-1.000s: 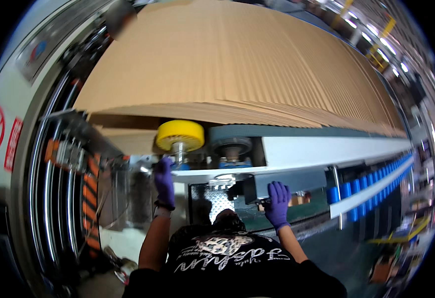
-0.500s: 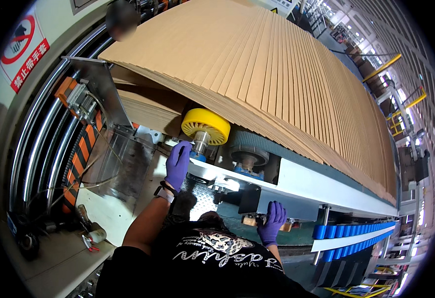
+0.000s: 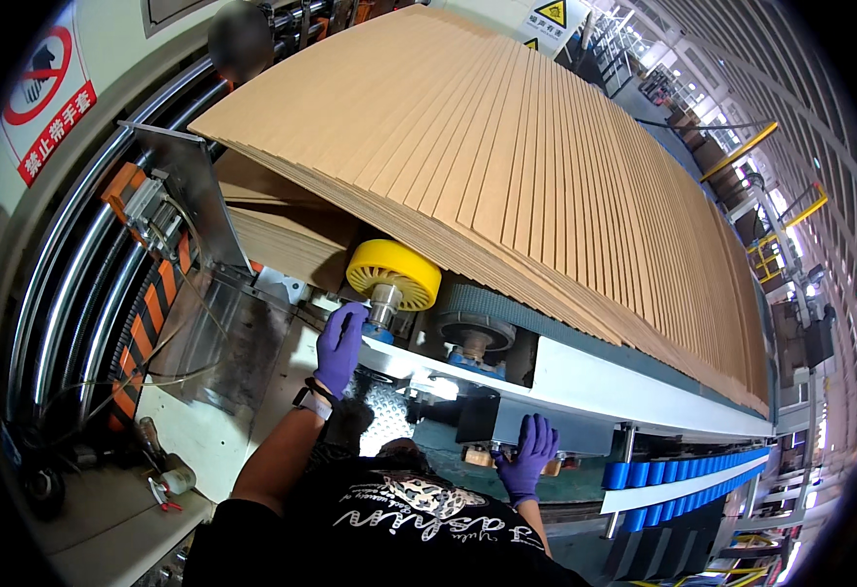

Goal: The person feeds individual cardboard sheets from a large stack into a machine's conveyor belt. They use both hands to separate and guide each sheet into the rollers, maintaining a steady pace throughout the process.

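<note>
Broadly, cardboard sheets (image 3: 507, 166): fanned, overlapping, across the upper middle.
Grey box (image 3: 580, 434): lower, right of centre.
Yellow wheel (image 3: 394, 270): at the sheets' near edge.
Left hand (image 3: 338, 350): raised, fingertips beside the wheel's shaft (image 3: 383, 306); grip unclear.
Right hand (image 3: 528, 462): fingers forward over the box's edge; grip unclear.

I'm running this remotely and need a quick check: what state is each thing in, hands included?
Left hand: purple-gloved, beside the shaft of the yellow wheel; contact unclear.
Right hand: purple-gloved, at the grey box; grip unclear.
Cardboard sheets: fanned out, overlapping.
Yellow wheel: at the sheets' near edge; turning or stopped, cannot tell.
Ribbed belt: beneath the sheets; motion unclear.
Metal plate: standing on edge.
</note>
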Demonstrator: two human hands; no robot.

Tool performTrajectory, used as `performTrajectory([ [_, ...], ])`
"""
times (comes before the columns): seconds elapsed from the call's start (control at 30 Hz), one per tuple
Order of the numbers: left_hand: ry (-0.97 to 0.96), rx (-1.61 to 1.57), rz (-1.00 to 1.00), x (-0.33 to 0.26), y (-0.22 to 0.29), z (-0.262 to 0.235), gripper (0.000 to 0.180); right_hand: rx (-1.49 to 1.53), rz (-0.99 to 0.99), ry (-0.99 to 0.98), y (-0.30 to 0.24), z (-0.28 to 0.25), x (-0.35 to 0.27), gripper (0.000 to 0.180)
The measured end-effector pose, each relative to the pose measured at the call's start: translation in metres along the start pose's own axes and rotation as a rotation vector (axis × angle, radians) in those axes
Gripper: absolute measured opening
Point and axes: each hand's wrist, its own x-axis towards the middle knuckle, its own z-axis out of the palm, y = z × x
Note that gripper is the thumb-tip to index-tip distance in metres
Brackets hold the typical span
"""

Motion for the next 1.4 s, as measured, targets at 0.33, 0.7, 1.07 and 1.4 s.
performTrajectory([
  [0.33,0.006,-0.038,0.073,-0.0031,0.0006,0.0017,0.023,-0.003,-0.032,0.068,-0.0007,0.0028,-0.0045,0.096],
  [0.7,0.010,-0.026,0.052,-0.0024,-0.0011,0.0013,0.022,-0.026,-0.034,0.071,0.0000,0.0049,-0.0065,0.095],
  [1.07,-0.005,-0.028,0.030,-0.0025,0.0007,0.0013,0.024,-0.006,-0.011,0.054,0.0011,0.0041,-0.0070,0.099],
  [1.4,-0.018,-0.044,0.038,-0.0024,-0.0002,0.0011,0.025,-0.003,0.000,0.055,0.0015,0.0056,-0.0071,0.100],
])
